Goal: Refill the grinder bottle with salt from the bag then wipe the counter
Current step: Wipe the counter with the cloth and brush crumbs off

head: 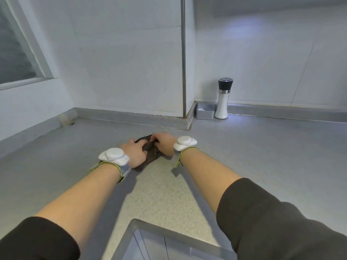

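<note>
A dark brown cloth lies bunched on the grey speckled counter, in the middle of the view. My left hand grips its left side and my right hand grips its right and far edge; most of the cloth is hidden under my fingers. The grinder bottle stands upright against the back wall at the right, its white body full of salt under a black top. No salt bag is in view.
A small grey square box sits just left of the grinder, in the wall corner. A steel sink rim lies at the near edge between my forearms. A window frame is at the far left.
</note>
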